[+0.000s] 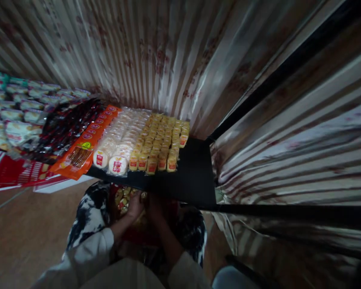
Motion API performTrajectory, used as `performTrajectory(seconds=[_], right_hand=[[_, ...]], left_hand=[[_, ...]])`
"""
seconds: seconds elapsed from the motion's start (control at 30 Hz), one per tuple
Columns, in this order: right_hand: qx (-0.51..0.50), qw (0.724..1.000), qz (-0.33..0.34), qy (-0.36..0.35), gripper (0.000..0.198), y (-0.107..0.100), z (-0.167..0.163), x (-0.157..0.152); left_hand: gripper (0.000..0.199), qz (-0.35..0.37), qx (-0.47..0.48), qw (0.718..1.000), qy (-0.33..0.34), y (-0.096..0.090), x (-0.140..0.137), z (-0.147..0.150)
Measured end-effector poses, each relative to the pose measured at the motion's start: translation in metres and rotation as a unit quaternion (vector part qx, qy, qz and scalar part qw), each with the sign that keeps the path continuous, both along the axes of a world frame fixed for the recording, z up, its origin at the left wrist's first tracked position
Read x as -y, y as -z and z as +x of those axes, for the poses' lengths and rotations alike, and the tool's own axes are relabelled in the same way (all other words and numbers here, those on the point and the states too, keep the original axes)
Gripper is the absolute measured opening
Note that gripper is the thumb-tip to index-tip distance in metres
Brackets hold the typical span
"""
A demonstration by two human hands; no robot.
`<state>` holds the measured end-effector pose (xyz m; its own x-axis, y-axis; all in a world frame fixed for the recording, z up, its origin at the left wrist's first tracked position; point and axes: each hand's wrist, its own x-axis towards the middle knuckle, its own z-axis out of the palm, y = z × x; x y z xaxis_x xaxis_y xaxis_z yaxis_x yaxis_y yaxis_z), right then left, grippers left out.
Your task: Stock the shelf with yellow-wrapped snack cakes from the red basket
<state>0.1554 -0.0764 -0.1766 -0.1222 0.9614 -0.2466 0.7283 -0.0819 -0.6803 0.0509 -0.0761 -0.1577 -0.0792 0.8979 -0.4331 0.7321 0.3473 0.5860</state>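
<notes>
Below the front edge of the black shelf [195,172], my left hand [135,206] is in my lap with its fingers curled. A small yellow-wrapped snack [143,195] is at its fingertips. To its left, several similar wrapped snacks [123,199] lie in a red bag or container, dimly lit. My right hand [154,205] is close beside the left one, in deep shadow, its fingers partly behind the shelf edge. On the shelf above stand rows of yellow-wrapped snacks [158,146] with red labels, with one short row set back at the right.
Left of the yellow rows are round white wrapped crackers [118,164], an orange snack packet [80,154], dark shiny packets [67,124] and white packets [19,130]. A red printed sheet [16,172] hangs at the front. A black frame bar [258,88] and striped curtain [156,52] enclose the shelf.
</notes>
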Motion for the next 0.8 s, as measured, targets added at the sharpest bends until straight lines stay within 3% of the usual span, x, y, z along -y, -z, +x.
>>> performTrajectory(seconds=[0.23, 0.47, 0.67, 0.8], right_hand=[[-0.084, 0.996, -0.025, -0.032, 0.039, -0.039, 0.021, 0.021], [-0.095, 0.992, 0.084, -0.022, 0.024, -0.094, 0.047, 0.034], [-0.15, 0.979, 0.114, 0.07, 0.033, -0.125, 0.075, 0.014], [-0.161, 0.961, 0.167, 0.151, 0.041, -0.132, 0.094, -0.012]], left_hand=[[0.043, 0.077, 0.048, 0.99, 0.111, -0.042, 0.024, -0.01], [0.042, 0.165, 0.102, 0.967, 0.167, -0.102, 0.022, -0.001], [0.042, 0.215, 0.127, 0.959, 0.138, -0.145, -0.004, 0.032], [0.041, 0.257, 0.143, 0.951, 0.095, -0.159, -0.024, 0.062]])
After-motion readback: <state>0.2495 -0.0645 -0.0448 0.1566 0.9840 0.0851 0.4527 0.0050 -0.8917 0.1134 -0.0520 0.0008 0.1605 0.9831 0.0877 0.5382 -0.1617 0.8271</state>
